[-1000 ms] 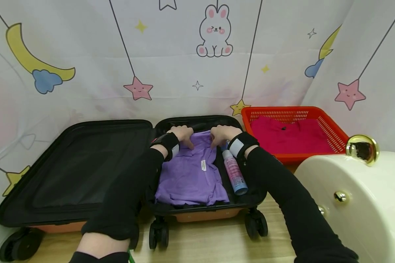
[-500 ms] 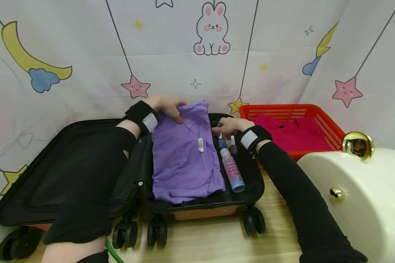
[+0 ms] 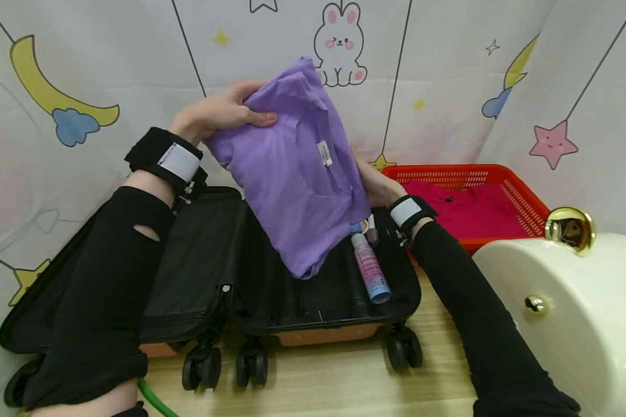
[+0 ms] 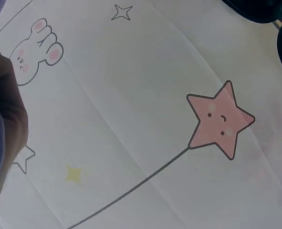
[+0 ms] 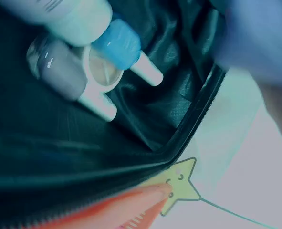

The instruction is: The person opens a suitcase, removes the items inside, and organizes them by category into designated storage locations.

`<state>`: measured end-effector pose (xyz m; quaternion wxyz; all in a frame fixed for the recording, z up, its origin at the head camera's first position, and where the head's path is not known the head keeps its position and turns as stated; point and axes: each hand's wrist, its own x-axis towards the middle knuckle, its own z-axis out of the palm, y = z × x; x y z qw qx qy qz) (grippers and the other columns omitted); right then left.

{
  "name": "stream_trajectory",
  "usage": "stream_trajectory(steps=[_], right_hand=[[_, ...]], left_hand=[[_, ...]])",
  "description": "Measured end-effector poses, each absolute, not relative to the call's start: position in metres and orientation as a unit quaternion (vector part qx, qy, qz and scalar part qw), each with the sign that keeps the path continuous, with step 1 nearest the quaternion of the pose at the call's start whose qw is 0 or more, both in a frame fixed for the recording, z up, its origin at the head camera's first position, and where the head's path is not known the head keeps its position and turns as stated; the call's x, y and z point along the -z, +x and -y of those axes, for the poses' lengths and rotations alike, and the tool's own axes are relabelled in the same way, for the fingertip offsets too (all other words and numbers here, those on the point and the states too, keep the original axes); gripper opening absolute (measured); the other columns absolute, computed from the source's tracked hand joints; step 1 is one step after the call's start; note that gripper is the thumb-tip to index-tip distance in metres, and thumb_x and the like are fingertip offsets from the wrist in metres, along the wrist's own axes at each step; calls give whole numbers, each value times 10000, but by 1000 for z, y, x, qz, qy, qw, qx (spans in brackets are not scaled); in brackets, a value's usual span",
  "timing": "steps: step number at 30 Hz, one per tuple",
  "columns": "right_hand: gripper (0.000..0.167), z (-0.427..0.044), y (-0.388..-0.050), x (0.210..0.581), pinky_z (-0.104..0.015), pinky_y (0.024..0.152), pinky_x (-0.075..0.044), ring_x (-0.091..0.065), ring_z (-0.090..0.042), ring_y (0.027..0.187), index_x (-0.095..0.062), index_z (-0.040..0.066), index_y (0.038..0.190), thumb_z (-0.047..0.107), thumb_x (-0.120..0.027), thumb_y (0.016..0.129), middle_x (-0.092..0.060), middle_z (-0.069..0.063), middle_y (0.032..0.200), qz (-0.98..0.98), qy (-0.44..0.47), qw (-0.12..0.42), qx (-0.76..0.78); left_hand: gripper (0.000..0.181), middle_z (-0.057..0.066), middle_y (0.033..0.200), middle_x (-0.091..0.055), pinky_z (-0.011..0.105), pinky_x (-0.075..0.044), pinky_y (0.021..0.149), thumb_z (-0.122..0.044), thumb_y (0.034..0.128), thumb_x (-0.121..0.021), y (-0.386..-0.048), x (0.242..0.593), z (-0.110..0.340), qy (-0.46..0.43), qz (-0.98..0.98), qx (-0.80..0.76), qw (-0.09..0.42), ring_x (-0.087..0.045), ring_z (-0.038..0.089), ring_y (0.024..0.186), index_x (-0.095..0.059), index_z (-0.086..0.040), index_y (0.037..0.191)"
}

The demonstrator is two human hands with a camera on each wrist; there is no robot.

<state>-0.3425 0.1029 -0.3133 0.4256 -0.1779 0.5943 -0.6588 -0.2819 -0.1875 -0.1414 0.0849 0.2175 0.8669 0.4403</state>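
Observation:
A folded purple shirt (image 3: 292,168) with a white neck label hangs tilted above the suitcase's right half (image 3: 292,307). My left hand (image 3: 229,110) pinches its upper left part, thumb in front. My right hand (image 3: 372,179) is at the shirt's right edge; its fingers are hidden behind the cloth. Below it lie a pink and blue spray bottle (image 3: 371,269), a purple-grey nail polish bottle (image 5: 62,69), a blue nail polish bottle (image 5: 119,43) and a small round container (image 5: 102,71). In the left wrist view, the hand shows only at the left edge.
The suitcase's left half (image 3: 188,278) lies open beside the right one. A red basket (image 3: 521,202) with a magenta garment stands at the back right. A cream rounded object (image 3: 558,289) with gold knobs stands at the right. A patterned curtain (image 3: 271,35) hangs behind.
The purple shirt was lying in the suitcase; my left hand has lifted it up and left. My right hand has gone from above the small bottles to the shirt's right edge.

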Motion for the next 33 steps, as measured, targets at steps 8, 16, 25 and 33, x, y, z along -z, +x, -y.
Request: stream_trajectory(steps=[8, 16, 25, 33], right_hand=[[1129, -125, -346, 302, -428, 971, -483, -514, -201, 1232, -200, 180, 1607, 925, -183, 759, -441, -58, 1425, -478, -125, 384, 780], [624, -127, -348, 303, -319, 922, -447, -514, -148, 1145, -382, 253, 1504, 523, -564, 972, -526, 19, 1301, -430, -120, 198, 873], [1002, -147, -359, 268, -224, 1256, -85, -135, -98, 1525, -62, 214, 1609, -12, -674, 849, -106, -23, 1690, -728, -90, -4, 680], [771, -209, -370, 222, -397, 1075, -356, -421, -398, 1269, -163, 39, 1466, -123, -497, 790, -373, -294, 1418, -906, -212, -38, 363]], left_hand=[[672, -32, 1504, -448, 157, -291, 1074, 4, 951, -582, -289, 139, 195, 154, -797, -575, -100, -412, 94, 1310, -375, -201, 1556], [718, -110, 1601, -276, 158, -234, 1087, 99, 938, -461, -286, 142, 183, 127, -799, -556, -190, -312, 61, 1369, -339, -296, 1526], [657, 25, 1540, -417, 169, -263, 1057, 167, 813, -321, -298, 175, 162, 202, -842, -490, -97, -312, 82, 1416, -518, -115, 1373], [520, 145, 1527, -428, 260, -373, 902, 28, 902, -427, -309, 224, 103, 243, -890, -385, 32, -434, 234, 1242, -513, -26, 1412]])
